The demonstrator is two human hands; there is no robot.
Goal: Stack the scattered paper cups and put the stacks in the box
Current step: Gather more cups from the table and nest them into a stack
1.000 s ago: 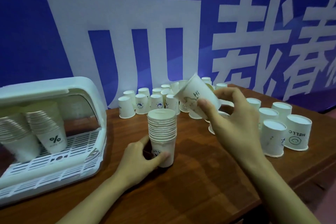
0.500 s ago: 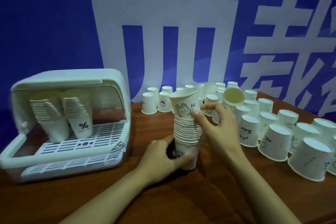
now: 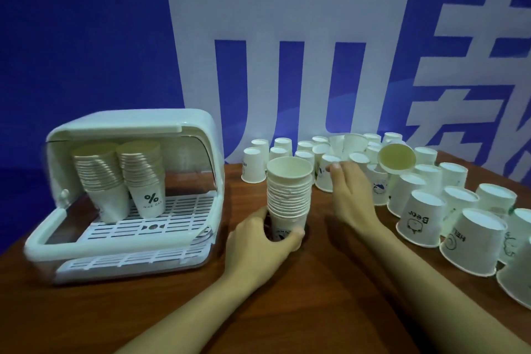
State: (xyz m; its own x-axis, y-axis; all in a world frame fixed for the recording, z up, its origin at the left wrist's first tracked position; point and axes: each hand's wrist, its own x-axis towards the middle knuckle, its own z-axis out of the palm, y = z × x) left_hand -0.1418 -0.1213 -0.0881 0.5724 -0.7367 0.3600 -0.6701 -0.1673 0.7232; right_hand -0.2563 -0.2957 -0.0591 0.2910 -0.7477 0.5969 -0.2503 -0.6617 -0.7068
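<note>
Box: far left on the wooden table, white, lid swung up, open side facing right and near.
Stacks in box: two of them, standing on the slatted rack, mouths up, long axes close to vertical; the left one leans a little left, the right one shows a "%" mark.
Left hand: wrapped round the bottom cup of the middle stack, thumb on the near right side, fingers curled round the left side.
Held stack: centre of the table, right of the box, base on the wood, mouths up, long axis upright, the top cup's open mouth in plain view.
Right hand: stretched out flat to the far right of the stack, fingers straight and carrying nothing, fingertips touching an upside-down cup.
Loose cups: a crowd from far centre to near right, nearly all upside down, bases up; one lies tipped, its open mouth turned toward the camera.
</note>
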